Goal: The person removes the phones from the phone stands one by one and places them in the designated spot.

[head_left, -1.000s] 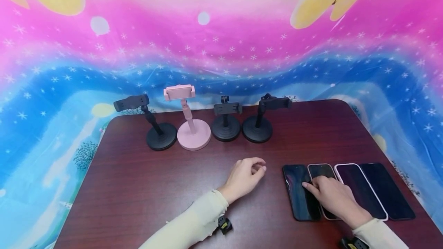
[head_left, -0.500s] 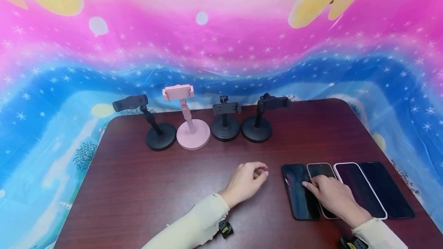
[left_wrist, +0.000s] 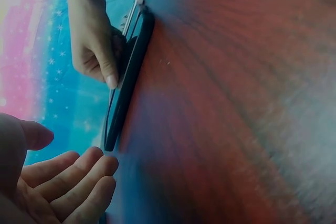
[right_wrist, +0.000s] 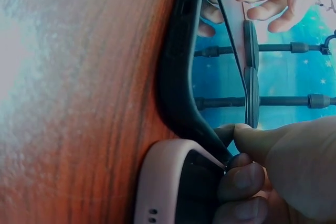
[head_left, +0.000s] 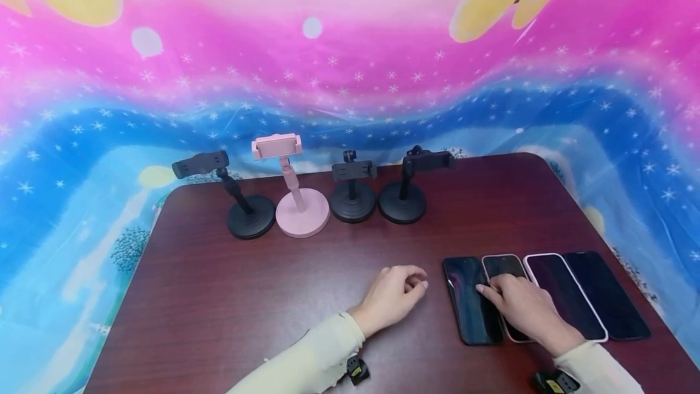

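Note:
My right hand (head_left: pixel 527 309) is over a row of smartphones at the table's right. Its thumb lies on the screen of the leftmost black phone (head_left: pixel 462 297), and curled fingertips meet that phone's right edge, pinching it. The fingers also cover much of the second phone (head_left: pixel 502 265), whose pink case (right_wrist: pixel 157 182) shows in the right wrist view. Both phones lie flat. Left of the row, my left hand (head_left: pixel 391 297) is held over the table, fingers loosely bent and holding nothing. In its own wrist view, the left fingers (left_wrist: pixel 79 182) sit near the black phone's end.
A white-rimmed phone (head_left: pixel 569 297) and another dark phone (head_left: pixel 609 297) complete the row. Along the back stand a pink phone stand (head_left: pixel 302 214) and three black ones, the leftmost black stand (head_left: pixel 251 217) among them. A printed cloth (head_left: pixel 350 78) hangs behind the dark-red table (head_left: pixel 246 297).
My left hand has drifted slightly down and right, closer to the black phone. The right hand keeps its place on the phones. The whole head view has shifted a little.

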{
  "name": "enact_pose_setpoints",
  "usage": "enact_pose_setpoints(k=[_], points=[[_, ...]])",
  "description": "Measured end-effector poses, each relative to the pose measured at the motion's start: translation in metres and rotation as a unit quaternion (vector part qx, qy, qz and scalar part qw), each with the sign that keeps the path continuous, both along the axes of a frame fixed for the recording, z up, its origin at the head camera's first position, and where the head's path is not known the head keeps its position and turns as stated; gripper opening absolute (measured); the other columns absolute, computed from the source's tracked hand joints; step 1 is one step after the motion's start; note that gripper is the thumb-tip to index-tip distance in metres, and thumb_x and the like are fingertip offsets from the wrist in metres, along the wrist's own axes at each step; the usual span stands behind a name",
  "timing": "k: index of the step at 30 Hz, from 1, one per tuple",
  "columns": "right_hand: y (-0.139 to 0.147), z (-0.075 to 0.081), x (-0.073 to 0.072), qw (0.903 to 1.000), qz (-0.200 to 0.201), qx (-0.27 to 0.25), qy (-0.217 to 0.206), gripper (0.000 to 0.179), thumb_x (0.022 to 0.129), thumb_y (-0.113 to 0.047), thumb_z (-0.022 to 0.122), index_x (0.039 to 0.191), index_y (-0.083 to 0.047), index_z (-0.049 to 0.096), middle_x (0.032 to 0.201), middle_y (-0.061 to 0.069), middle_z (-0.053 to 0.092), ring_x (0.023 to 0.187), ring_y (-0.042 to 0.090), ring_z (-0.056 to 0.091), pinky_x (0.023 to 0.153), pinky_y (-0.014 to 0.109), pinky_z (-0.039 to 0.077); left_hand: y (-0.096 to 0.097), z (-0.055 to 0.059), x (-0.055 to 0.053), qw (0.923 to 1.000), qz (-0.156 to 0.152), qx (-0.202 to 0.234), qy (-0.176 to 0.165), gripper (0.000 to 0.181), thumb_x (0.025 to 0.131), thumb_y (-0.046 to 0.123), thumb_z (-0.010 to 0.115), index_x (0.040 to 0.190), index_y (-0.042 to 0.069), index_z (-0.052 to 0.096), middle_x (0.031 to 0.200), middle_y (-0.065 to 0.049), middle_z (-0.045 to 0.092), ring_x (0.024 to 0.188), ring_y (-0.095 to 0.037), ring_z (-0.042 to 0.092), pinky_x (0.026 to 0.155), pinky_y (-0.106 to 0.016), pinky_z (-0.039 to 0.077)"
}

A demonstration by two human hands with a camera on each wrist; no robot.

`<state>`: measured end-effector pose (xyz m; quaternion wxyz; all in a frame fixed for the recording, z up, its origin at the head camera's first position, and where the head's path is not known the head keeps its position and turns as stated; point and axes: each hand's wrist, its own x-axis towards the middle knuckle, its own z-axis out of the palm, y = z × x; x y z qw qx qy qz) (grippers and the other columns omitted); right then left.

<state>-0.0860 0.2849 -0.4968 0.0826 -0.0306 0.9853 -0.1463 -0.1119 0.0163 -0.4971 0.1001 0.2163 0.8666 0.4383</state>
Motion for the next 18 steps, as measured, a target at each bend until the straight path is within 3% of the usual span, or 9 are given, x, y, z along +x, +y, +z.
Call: enact_pose_setpoints(k=[12, 18], points=[[0.0, 0.004, -0.003, 0.9996, 0.008, -0.008, -0.026, 0.05, 0.101, -0.042, 0.059, 0.058, -0.019, 0.044, 0.052, -0.007, 0.037, 0.046, 0.013, 0.038, 0.043, 0.028, 0.026, 0.008, -0.008, 0.009, 0.9979, -0.021, -0.045, 0.04, 0.021, 0.096, 0.028, 0.063, 0.109, 0.018, 0.076, 0.083, 0.017, 0.073, 0.066, 0.018, 0.054, 0.06, -0.005, 0.042], [0.002, 0.007, -0.002, 0.999, 0.0, -0.028, -0.034, 0.053, 0.101, -0.048, 0.057, 0.059, -0.019, 0.045, 0.052, -0.008, 0.037, 0.045, 0.01, 0.037, 0.042, 0.024, 0.024, 0.013, -0.008, 0.012, 0.998, -0.036, -0.042, 0.032, 0.02, 0.096, 0.028, 0.063, 0.109, 0.018, 0.076, 0.084, 0.017, 0.071, 0.065, 0.016, 0.053, 0.06, -0.005, 0.043]])
